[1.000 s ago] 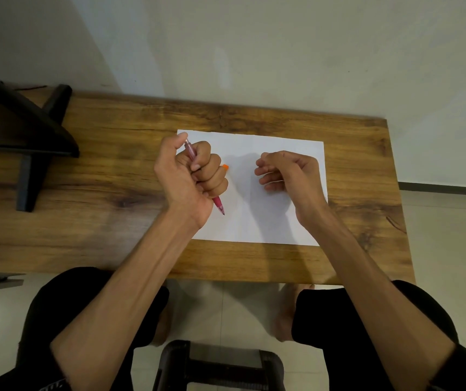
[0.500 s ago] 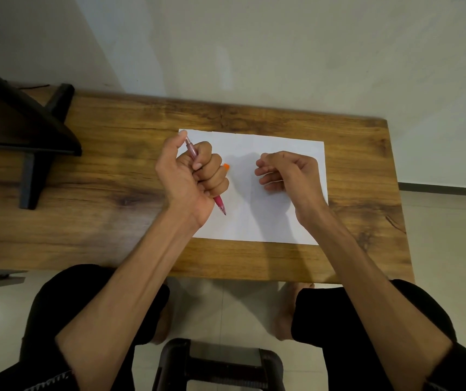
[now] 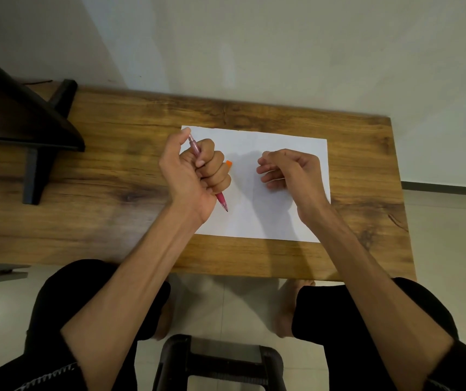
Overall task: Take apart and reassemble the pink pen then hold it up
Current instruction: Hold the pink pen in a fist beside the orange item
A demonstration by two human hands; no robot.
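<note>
The left hand (image 3: 195, 176) gripped the pink pen (image 3: 222, 199) in its fist over the white paper (image 3: 254, 221), while the right hand (image 3: 288, 170) hung loosely curled, holding nothing.

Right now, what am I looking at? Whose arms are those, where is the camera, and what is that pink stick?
There is no machine here, just a person sitting at a wooden table. The camera sits on their head and looks down, so you see their own two arms reaching forward. A white sheet of paper lies on the table. The left hand is curled in a fist around a pink pen, with its tip pointing down toward the paper. Something small and orange peeks out beside that fist; I cannot tell what it is. The right hand has its fingers curled, and I cannot see whether it holds anything. A dark stand sits on the table's left.
</note>
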